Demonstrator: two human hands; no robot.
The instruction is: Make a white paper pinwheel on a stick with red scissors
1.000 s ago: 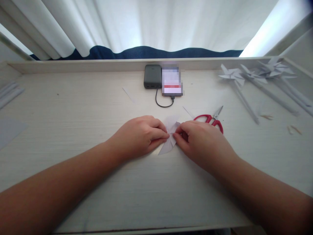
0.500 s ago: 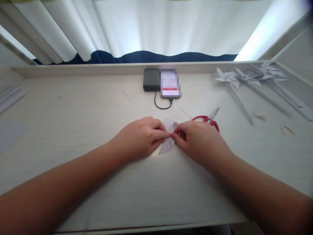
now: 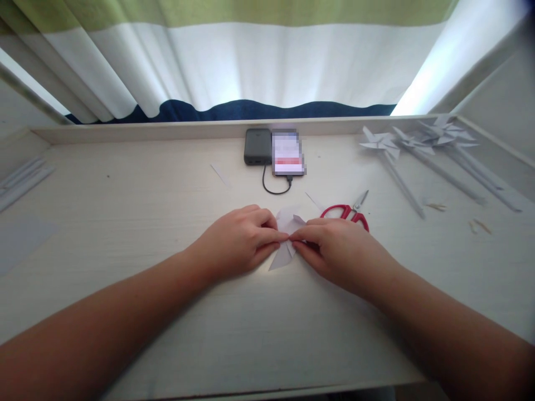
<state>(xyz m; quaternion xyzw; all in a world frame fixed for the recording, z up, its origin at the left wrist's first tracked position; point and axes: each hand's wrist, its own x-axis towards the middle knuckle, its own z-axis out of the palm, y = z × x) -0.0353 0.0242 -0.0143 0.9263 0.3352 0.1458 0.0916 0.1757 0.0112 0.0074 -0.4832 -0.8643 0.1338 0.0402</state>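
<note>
Paper (image 3: 284,255) lies pinched between left hand (image 3: 239,240) and right hand (image 3: 340,250) on the worktop (image 3: 125,223), scissors (image 3: 346,210) just behind.

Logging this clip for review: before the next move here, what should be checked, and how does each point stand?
1. Grip: ok; left hand and right hand pinch the folded paper at its middle.
2. Folded paper resting on the table: ok; its lower tip lies flat.
3. Scissors clear of the hands: cannot tell; the red handles sit right behind the right hand.
4. Phone and cable out of the way: ok; they lie apart near the far edge.
5. Folds lined up: cannot tell; fingers hide the middle.
</note>
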